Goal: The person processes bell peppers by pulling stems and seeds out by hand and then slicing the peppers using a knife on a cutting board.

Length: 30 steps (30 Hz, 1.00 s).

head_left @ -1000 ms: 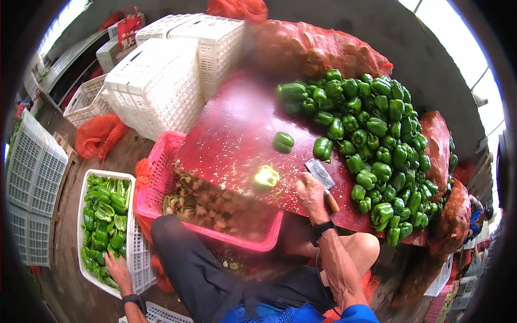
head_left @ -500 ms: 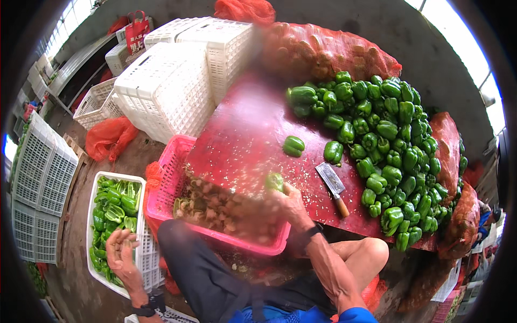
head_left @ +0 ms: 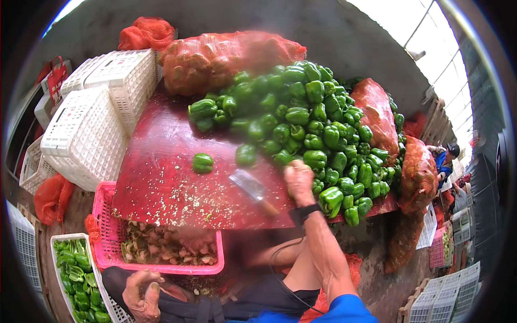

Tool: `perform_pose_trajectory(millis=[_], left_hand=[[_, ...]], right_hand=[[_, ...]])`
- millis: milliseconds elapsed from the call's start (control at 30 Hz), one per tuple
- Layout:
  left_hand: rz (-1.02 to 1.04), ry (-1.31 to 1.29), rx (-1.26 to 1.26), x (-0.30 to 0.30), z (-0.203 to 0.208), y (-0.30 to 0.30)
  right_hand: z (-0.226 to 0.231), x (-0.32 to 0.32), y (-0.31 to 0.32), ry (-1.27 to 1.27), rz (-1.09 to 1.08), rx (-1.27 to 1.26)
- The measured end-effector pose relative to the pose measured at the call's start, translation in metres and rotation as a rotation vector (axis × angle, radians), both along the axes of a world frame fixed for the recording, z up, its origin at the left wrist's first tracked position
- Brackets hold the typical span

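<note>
My right hand (head_left: pixel 299 180) is at the near edge of a big heap of green bell peppers (head_left: pixel 315 140), its fingers curled in against the fruit. Whatever is inside its grip is hidden. A cleaver (head_left: pixel 249 184) with a wooden handle lies flat on the red board (head_left: pixel 153 145), left of that hand. Two peppers sit apart from the heap: one pepper (head_left: pixel 202 163) further left, the other (head_left: pixel 245 155) just beyond the blade. Over my left thigh, my left hand (head_left: pixel 142 296) is open and holds nothing, its fingers bent and thumb apart.
A pink basket (head_left: pixel 102 215) of pepper cores stands under the board's near left edge. Left of it is a white crate (head_left: pixel 56 258) of cut peppers. White crates (head_left: pixel 81 140) are stacked at left; red mesh sacks (head_left: pixel 183 62) lie behind the heap and at right (head_left: pixel 419 172).
The view has swung right. My right hand has gone from above the pink basket, where it held a pepper, to the heap. My left hand has moved from the white crate to my thigh.
</note>
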<state>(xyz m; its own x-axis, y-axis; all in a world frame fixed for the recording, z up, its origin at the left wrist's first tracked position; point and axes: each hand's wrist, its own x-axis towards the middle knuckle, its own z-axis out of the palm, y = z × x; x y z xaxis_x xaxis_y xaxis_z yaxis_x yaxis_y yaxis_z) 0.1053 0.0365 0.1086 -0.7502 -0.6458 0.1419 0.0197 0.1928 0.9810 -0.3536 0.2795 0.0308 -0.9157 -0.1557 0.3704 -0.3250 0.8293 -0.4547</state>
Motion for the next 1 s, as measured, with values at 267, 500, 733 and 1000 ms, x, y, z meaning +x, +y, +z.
perform_pose_trajectory(millis=[267, 500, 733, 1000], left_hand=[[-0.056, -0.048, 0.249, -0.022, -0.016, 0.033], [-0.139, -0.099, 0.279, -0.045, -0.025, 0.052], [-0.197, -0.195, 0.388, -0.058, -0.019, 0.066], [-0.144, -0.144, 0.453, -0.100, -0.082, 0.038]], right_hand=[[-0.053, -0.045, 0.062, -0.138, -0.229, -0.141], [-0.054, -0.019, 0.016, -0.365, -0.140, -0.223], [-0.055, 0.029, -0.010, 0.049, 0.254, 0.352], [-0.054, 0.084, -0.093, 0.203, 0.470, 0.123]])
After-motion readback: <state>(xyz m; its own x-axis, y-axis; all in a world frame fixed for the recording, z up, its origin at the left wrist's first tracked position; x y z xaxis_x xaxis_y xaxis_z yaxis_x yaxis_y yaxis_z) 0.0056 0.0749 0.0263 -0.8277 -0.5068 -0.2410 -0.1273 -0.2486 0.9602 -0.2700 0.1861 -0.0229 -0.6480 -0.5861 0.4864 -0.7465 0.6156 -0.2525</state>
